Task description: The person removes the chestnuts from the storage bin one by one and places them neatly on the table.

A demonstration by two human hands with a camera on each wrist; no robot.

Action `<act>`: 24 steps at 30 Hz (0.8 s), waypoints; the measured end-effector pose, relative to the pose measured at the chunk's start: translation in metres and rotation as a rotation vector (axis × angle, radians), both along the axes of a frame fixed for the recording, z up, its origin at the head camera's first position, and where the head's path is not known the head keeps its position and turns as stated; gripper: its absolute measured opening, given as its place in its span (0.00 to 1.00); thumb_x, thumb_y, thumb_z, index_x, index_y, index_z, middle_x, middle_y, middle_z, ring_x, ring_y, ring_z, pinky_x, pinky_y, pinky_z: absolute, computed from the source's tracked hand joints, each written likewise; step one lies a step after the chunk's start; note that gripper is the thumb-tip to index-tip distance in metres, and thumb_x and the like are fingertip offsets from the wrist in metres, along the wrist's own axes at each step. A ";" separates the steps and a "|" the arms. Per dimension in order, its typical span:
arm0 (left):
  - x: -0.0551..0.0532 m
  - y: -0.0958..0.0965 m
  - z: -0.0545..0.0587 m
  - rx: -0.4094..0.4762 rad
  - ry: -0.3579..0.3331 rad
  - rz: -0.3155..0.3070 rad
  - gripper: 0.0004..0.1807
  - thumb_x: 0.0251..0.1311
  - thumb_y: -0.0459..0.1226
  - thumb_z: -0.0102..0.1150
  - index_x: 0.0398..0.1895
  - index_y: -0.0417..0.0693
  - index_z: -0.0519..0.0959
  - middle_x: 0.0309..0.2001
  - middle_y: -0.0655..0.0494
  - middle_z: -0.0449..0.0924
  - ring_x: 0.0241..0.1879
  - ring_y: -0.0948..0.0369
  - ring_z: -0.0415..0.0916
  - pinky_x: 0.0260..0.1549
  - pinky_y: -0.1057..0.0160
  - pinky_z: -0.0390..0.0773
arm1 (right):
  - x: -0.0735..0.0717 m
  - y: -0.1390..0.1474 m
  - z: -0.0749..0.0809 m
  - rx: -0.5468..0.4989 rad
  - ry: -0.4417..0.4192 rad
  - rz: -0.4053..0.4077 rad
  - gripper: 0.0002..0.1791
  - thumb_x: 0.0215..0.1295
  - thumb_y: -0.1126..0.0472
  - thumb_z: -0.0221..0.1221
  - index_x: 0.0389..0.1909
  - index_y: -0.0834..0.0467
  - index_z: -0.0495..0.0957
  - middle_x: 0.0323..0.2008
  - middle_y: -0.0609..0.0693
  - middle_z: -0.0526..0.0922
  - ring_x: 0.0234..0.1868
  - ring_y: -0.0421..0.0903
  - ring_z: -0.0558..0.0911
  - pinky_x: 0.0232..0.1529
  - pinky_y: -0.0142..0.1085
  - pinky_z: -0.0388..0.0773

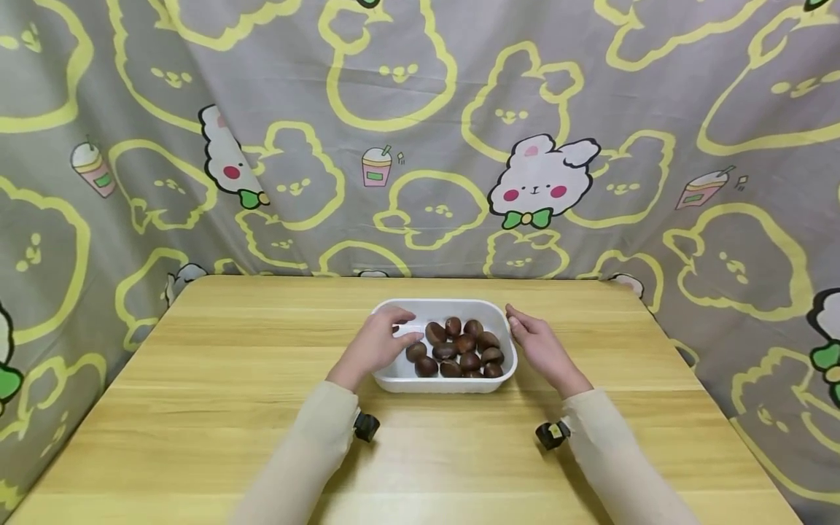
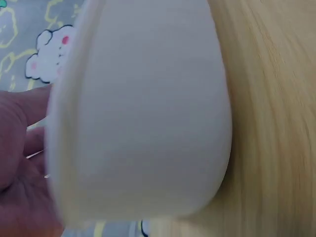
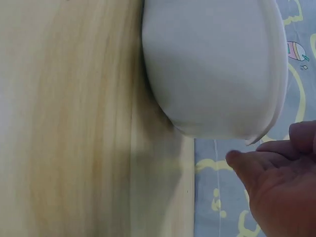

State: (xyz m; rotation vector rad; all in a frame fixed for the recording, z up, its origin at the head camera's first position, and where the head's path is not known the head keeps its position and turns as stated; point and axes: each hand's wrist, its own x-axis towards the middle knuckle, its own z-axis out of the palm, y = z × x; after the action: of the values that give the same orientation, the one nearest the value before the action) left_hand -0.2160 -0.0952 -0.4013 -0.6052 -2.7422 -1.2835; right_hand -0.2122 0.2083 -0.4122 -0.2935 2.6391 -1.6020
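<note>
A white rectangular tray (image 1: 394, 384) with rounded corners stands on the table, holding several glossy brown chestnuts (image 1: 445, 351), mostly toward its middle and right. My left hand (image 1: 375, 343) reaches over the tray's left end, fingers loosely bent and thumb close above the leftmost chestnut (image 1: 416, 352); nothing shows in its grasp. In the left wrist view the tray's outer wall (image 2: 153, 108) hides part of that hand. Beside the tray's right end is my right hand (image 1: 541, 348), its fingertips near the far right corner. The right wrist view shows its thumb apart from the tray wall (image 3: 217, 64).
The wooden table (image 1: 216, 408) extends around the tray on all sides. A grey curtain (image 1: 433, 146) with yellow cartoon outlines hangs behind and along both sides. Small black cameras (image 1: 366, 426) are strapped at both wrists, below the pale sleeves.
</note>
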 end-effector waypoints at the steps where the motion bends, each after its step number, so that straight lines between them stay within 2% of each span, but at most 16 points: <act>1: -0.001 0.003 -0.001 -0.010 -0.020 -0.016 0.20 0.62 0.35 0.66 0.53 0.31 0.78 0.52 0.41 0.78 0.52 0.44 0.76 0.53 0.51 0.75 | 0.001 0.000 -0.001 -0.003 -0.007 0.004 0.26 0.80 0.60 0.42 0.71 0.70 0.58 0.71 0.63 0.58 0.71 0.59 0.57 0.69 0.50 0.55; 4: -0.004 0.010 -0.002 -0.046 -0.075 -0.043 0.20 0.61 0.32 0.66 0.53 0.29 0.77 0.53 0.39 0.77 0.52 0.43 0.75 0.53 0.49 0.74 | 0.002 -0.001 -0.002 -0.013 -0.023 0.021 0.26 0.81 0.59 0.41 0.71 0.70 0.58 0.71 0.64 0.58 0.71 0.59 0.57 0.67 0.49 0.58; 10: -0.008 0.017 -0.006 -0.177 -0.131 -0.029 0.20 0.58 0.32 0.68 0.51 0.30 0.79 0.49 0.39 0.80 0.51 0.47 0.77 0.53 0.52 0.75 | 0.001 0.000 -0.005 -0.040 -0.042 0.036 0.25 0.80 0.63 0.41 0.71 0.71 0.57 0.71 0.66 0.57 0.71 0.60 0.58 0.65 0.48 0.61; 14: -0.010 0.019 -0.006 -0.249 -0.156 -0.007 0.17 0.57 0.34 0.70 0.46 0.32 0.81 0.43 0.42 0.82 0.45 0.51 0.79 0.48 0.54 0.78 | 0.000 0.000 -0.006 -0.035 -0.037 0.040 0.24 0.78 0.66 0.43 0.70 0.73 0.57 0.70 0.67 0.58 0.70 0.60 0.58 0.66 0.49 0.61; 18: -0.013 0.020 -0.007 -0.287 -0.174 0.003 0.12 0.54 0.33 0.71 0.39 0.35 0.83 0.38 0.46 0.83 0.38 0.54 0.78 0.43 0.56 0.79 | -0.001 0.000 -0.008 -0.016 -0.004 0.041 0.24 0.75 0.70 0.45 0.69 0.74 0.58 0.69 0.68 0.60 0.70 0.61 0.58 0.68 0.50 0.57; 24: -0.018 0.022 -0.011 -0.313 -0.197 -0.019 0.16 0.50 0.31 0.74 0.43 0.36 0.83 0.38 0.49 0.83 0.40 0.55 0.78 0.47 0.56 0.78 | -0.003 0.001 -0.010 -0.012 -0.011 0.014 0.25 0.73 0.72 0.48 0.69 0.73 0.60 0.68 0.67 0.62 0.70 0.60 0.60 0.68 0.50 0.57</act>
State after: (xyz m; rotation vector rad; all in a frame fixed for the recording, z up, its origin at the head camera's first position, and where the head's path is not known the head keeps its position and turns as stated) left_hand -0.2338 -0.0733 -0.4120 -0.5506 -3.1398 -0.9696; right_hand -0.2150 0.2088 -0.4223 -0.3016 2.6146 -1.6107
